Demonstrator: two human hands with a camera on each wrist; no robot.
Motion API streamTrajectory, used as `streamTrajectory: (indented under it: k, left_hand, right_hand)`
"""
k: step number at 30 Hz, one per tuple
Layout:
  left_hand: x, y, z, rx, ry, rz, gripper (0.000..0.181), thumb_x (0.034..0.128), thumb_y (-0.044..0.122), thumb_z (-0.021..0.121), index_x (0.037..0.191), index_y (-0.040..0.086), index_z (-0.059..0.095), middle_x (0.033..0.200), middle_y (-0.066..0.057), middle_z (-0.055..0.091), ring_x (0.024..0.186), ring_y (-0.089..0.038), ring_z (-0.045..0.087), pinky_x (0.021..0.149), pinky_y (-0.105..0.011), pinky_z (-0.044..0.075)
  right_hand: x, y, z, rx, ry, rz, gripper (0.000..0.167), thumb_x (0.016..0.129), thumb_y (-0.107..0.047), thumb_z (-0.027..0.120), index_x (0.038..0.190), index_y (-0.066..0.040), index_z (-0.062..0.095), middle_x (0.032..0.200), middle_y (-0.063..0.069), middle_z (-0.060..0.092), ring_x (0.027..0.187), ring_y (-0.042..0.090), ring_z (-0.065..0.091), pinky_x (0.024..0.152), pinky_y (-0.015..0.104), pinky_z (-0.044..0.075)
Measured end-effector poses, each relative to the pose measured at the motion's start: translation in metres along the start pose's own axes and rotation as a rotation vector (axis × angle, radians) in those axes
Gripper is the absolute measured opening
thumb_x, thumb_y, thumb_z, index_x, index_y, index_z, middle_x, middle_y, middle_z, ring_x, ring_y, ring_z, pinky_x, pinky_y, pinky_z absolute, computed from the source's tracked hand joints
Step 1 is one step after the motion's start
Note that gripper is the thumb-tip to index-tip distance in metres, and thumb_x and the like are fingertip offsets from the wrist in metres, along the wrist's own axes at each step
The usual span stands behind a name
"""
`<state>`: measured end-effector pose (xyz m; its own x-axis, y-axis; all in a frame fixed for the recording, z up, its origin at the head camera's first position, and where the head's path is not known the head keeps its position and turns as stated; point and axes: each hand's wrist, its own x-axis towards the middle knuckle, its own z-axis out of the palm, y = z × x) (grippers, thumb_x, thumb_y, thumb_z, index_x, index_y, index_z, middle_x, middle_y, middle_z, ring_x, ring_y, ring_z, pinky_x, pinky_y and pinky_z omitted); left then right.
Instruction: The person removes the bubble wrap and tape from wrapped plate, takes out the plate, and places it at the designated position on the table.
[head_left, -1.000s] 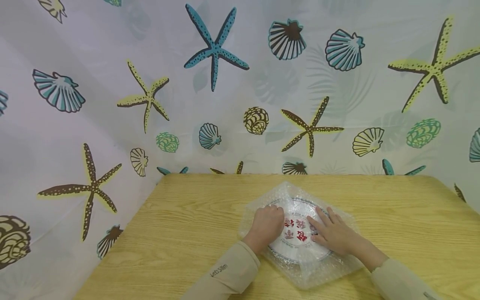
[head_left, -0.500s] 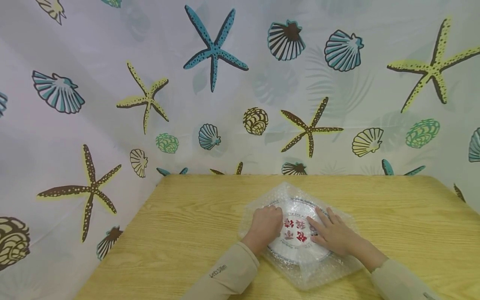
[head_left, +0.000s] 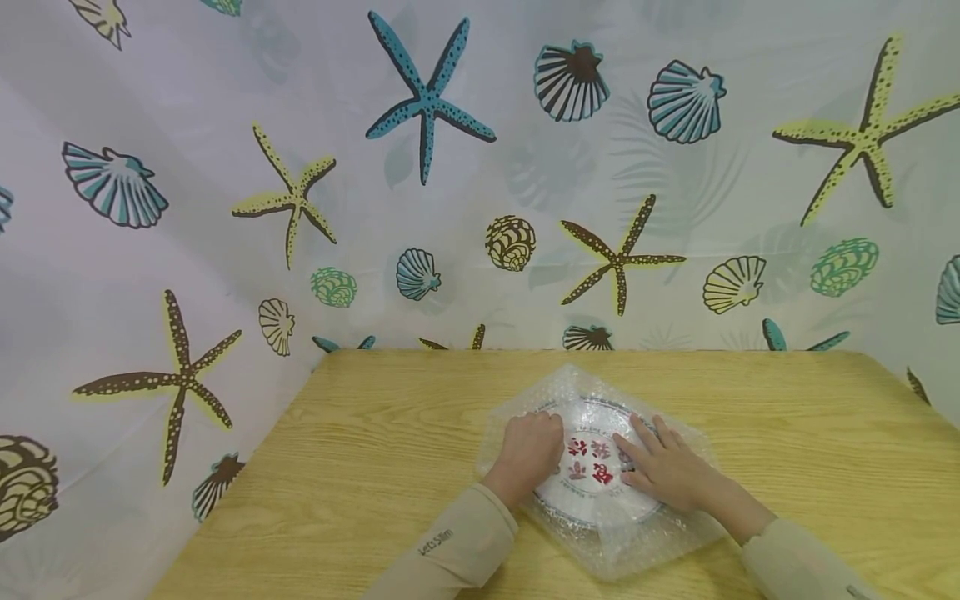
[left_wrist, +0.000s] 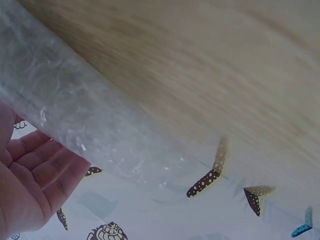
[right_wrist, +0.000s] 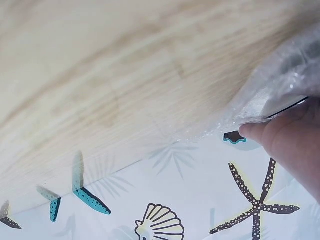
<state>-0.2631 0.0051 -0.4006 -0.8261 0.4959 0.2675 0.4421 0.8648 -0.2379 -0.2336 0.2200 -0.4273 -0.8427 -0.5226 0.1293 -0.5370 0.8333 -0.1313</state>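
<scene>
From the head, I see a round white plate with red characters (head_left: 592, 460) inside clear bubble wrap (head_left: 622, 557) on the yellow wood-grain table (head_left: 375, 425); the left hand (head_left: 527, 454) seems to pinch the wrap, the right hand (head_left: 671, 471) spreads flat, probably steadying it. Left wrist: bent fingers (left_wrist: 42, 167), tips hidden. Right wrist: one digit touches the wrap.

A table (head_left: 375, 467) fills the lower part of the view, with a hanging cloth (head_left: 480, 167) behind it and along its left side. Near the middle of the table's width lies a plate (head_left: 592, 500) inside bubble wrap (head_left: 630, 554), which extends past the plate's rim. The person's left hand (head_left: 528, 450) is on the wrapped plate's left part, the right hand (head_left: 667, 471) on its right; the plate's centre lies between them.
</scene>
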Motion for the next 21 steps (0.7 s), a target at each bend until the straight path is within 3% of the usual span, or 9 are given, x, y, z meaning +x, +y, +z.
streamTrajectory:
  k: [6, 21]
  left_hand:
    - [-0.0015, -0.0020, 0.0008, -0.013, 0.054, -0.005, 0.021, 0.0841, 0.025, 0.059, 0.068, 0.013, 0.054, 0.057, 0.003, 0.048, 0.049, -0.011, 0.046, 0.042, -0.026, 0.040]
    - [-0.0012, -0.0027, 0.0025, -0.008, 0.054, -0.009, 0.020, 0.0847, 0.025, 0.059, 0.069, 0.013, 0.055, 0.058, 0.003, 0.050, 0.048, -0.011, 0.046, 0.041, -0.024, 0.039]
  right_hand:
    - [0.0001, -0.0007, -0.0012, -0.003, 0.000, 0.000, 0.052, 0.092, -0.034, 0.045, 0.131, 0.001, 0.041, 0.136, 0.034, 0.021, 0.121, 0.056, 0.012, 0.094, 0.063, 0.018]
    - [-0.0005, -0.0013, -0.0026, 0.009, -0.010, -0.001, 0.053, 0.092, -0.034, 0.045, 0.131, 0.002, 0.041, 0.136, 0.034, 0.021, 0.121, 0.056, 0.012, 0.094, 0.063, 0.017]
